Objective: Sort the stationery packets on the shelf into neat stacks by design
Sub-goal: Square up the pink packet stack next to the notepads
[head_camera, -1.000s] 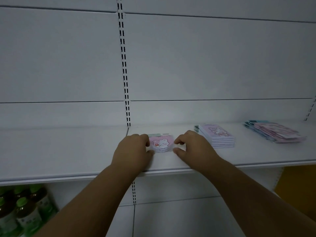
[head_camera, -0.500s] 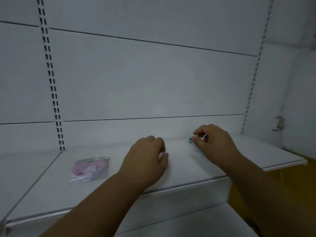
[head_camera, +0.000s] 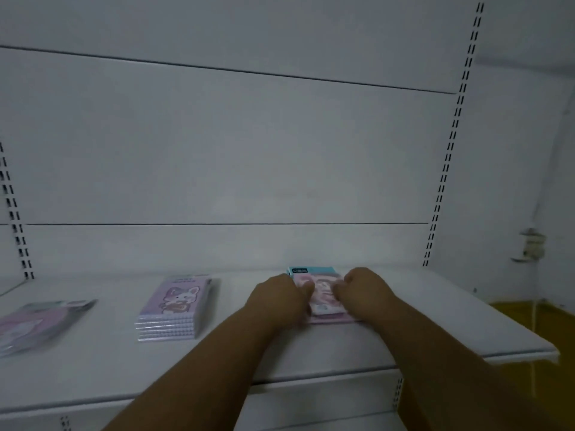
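Note:
On the white shelf (head_camera: 420, 325) a pile of pink packets with a teal header (head_camera: 322, 293) lies between my hands. My left hand (head_camera: 277, 298) grips its left edge, thumb on top. My right hand (head_camera: 364, 290) grips its right edge with curled fingers. To the left stands a neat stack of lilac packets with a cartoon animal (head_camera: 174, 306). At the far left lies a blurred pink packet in clear wrap (head_camera: 34, 321).
The shelf's right end (head_camera: 541, 353) stops near a white side wall with a small bracket (head_camera: 532, 245). Slotted uprights (head_camera: 451, 144) run up the white back panel. A yellow floor (head_camera: 535, 318) shows below right.
The view has swung right and then settled. Both hands moved from the small pink packet at the left to the pink pile at the right and took hold of its sides.

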`<state>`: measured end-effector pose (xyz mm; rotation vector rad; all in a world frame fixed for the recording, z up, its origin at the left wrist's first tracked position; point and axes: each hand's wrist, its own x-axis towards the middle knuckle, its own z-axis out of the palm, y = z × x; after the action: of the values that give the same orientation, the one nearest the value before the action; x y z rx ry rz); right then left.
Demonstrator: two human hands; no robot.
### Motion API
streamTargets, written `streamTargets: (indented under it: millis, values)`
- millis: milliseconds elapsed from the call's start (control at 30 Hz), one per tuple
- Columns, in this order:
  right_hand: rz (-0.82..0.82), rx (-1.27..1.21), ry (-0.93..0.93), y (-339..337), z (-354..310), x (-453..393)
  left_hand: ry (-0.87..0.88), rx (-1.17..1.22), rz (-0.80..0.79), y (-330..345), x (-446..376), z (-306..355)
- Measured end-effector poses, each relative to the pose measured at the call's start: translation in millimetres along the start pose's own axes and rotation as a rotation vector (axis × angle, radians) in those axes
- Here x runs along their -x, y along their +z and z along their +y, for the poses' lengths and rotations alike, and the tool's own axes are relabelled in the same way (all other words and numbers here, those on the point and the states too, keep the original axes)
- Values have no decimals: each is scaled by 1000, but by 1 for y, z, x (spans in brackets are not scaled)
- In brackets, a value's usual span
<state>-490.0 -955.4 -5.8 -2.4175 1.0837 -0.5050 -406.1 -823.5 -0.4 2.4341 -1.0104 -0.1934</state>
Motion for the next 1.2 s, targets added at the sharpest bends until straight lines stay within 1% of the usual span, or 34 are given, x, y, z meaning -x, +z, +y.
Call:
streamTargets:
  millis: [67, 100, 200, 267, 300, 333, 433, 500, 600, 667, 700, 800, 833, 900, 967, 1033, 1100, 1133, 1200]
  values:
    - [4, -66, -6, -1, -1, -2, -7, 55, 9, 3, -1, 11]
    - [5, -129, 0, -2, 0, -3, -37, 106, 25, 3, -1, 14]
    - [-11, -463, 57, -1, 2, 0, -102, 384, 102, 1, 4, 13]
    - [-83, -688, 39, -2, 1, 4, -100, 633, 136, -4, 11, 7]
    - [-115, -777, 6, -3, -2, 6, -69, 710, 150, -6, 14, 4]
    - [-131, -836, -39, -5, -6, 10, -33, 734, 174, -10, 17, 0]
    - [-93, -888, -140, -3, -18, 20, 47, 812, 196, -15, 29, -5]
    - [-153, -952, -129, 7, -24, 27, 72, 899, 161, -12, 36, -6]
    - [-276, -1069, -59, 15, -27, 30, 100, 904, 99, -3, 40, -11]
    - [-310, -1049, -96, 14, -22, 27, 119, 872, 50, -4, 40, -16]
    - [-323, -980, -132, 13, -19, 26, 142, 823, 33, -6, 38, -19]
    - [-387, -697, -242, 10, -6, 29, 161, 542, 10, -14, 37, -26]
    - [-401, -633, -260, 8, -3, 31, 148, 457, 10, -16, 36, -26]
    - [-380, -568, -279, 4, 2, 30, 121, 363, 29, -19, 36, -27]
    - [-346, -555, -285, -1, 2, 29, 84, 334, 67, -22, 36, -25]
    - [-312, -545, -290, -6, 2, 27, 40, 375, 86, -26, 33, -26]
    - [-282, -534, -261, -10, 2, 25, -43, 468, 35, -30, 31, -26]
    - [-271, -514, -230, -10, 2, 25, -83, 465, 10, -31, 29, -26]
    - [-260, -451, -156, -6, 1, 22, -150, 367, -16, -28, 25, -27]
